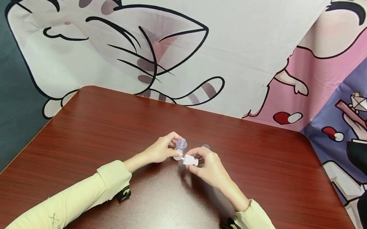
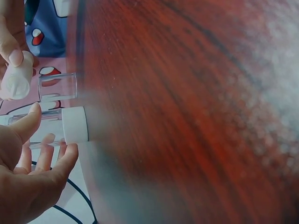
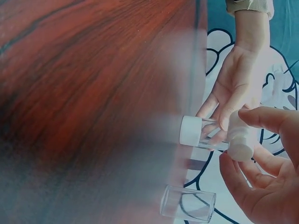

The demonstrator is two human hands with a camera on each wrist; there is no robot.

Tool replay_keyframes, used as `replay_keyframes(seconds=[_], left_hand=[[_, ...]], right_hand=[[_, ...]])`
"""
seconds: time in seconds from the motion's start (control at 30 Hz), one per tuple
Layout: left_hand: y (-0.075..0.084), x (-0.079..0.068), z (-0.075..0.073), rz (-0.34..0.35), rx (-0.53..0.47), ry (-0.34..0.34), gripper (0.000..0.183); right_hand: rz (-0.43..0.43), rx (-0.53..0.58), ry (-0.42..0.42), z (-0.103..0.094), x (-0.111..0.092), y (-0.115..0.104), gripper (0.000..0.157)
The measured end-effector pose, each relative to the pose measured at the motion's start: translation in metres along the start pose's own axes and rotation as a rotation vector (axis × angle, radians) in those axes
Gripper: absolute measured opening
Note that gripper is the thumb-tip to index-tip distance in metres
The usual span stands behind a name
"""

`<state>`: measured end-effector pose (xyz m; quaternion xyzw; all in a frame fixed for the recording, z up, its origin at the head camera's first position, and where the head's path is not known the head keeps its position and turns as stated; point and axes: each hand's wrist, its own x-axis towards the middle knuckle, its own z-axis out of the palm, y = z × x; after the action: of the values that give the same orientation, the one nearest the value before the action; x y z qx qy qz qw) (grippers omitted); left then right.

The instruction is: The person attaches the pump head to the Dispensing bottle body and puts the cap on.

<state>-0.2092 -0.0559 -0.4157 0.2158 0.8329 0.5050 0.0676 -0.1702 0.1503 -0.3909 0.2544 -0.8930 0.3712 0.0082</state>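
Note:
My left hand (image 1: 160,151) holds a small clear bottle (image 1: 181,144) with a white base (image 2: 74,125), thumb on one side and fingers on the other. The bottle stands upright at the middle of the table. Just to its right, my right hand (image 1: 211,168) pinches a white pump head (image 1: 190,160) between thumb and fingers. The pump head lies tilted sideways, its thin tip pointing left close to the bottle. In the right wrist view it overlaps the clear bottle body. Behind my right hand stands a clear cylindrical cap (image 3: 188,203), mostly hidden in the head view.
The brown wooden table (image 1: 115,120) reaches from my sleeves to a cartoon-printed cloth (image 1: 248,53) at its far edge. A dark wrist device (image 1: 124,193) sits under the left cuff, and another (image 1: 232,226) under the right one.

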Motion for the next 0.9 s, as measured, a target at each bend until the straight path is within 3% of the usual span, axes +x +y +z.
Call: replay_keyframes(seconds=[0.57,0.9], left_hand=[[0.0019,0.0006,0.0007,-0.027,-0.023,-0.012,0.042],[0.0014,-0.0007,-0.0002,-0.004,-0.025,-0.002,0.038]], right_hand=[[-0.011,-0.005,0.012,-0.0009,0.0028,-0.0018,0.025],[-0.012,0.004,0.021,-0.0006,0.0042,-0.0042,0.026]])
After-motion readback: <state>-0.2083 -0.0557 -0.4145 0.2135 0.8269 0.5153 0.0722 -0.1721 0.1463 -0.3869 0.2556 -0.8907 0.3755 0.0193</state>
